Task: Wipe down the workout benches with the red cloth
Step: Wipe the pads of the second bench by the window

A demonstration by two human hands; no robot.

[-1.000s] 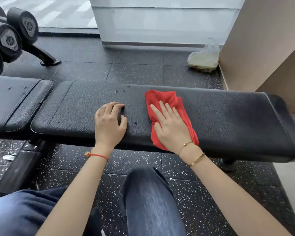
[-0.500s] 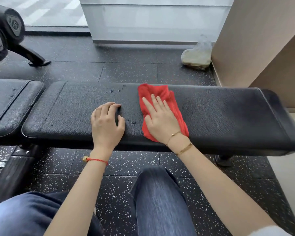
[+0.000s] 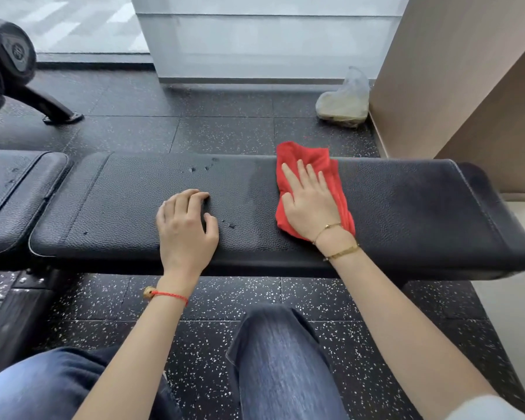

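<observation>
The red cloth (image 3: 312, 189) is pressed flat against the long pad of the workout bench (image 3: 406, 213) by the right hand (image 3: 311, 204), whose fingers are held straight and slightly spread across the fabric. Against the frames from the previous second, cloth and hand are now found farther toward the pad's right end, the cloth reaching from the far edge almost to the near edge. A faint damp sheen is left on the leather between the two hands. The left hand (image 3: 185, 228) is kept braced on the pad near its near edge, fingers loosely curled with the tips resting on the surface and nothing held. Droplets (image 3: 202, 168) are still seen near the far edge to the left of the cloth, and a few more just beside the left thumb. A second pad (image 3: 15, 189) at the bench's left end is also seen spotted with drops. The stroke is judged to be travelling rightward, so the left half of the long pad and the neighbouring pad are taken as work not yet done.
</observation>
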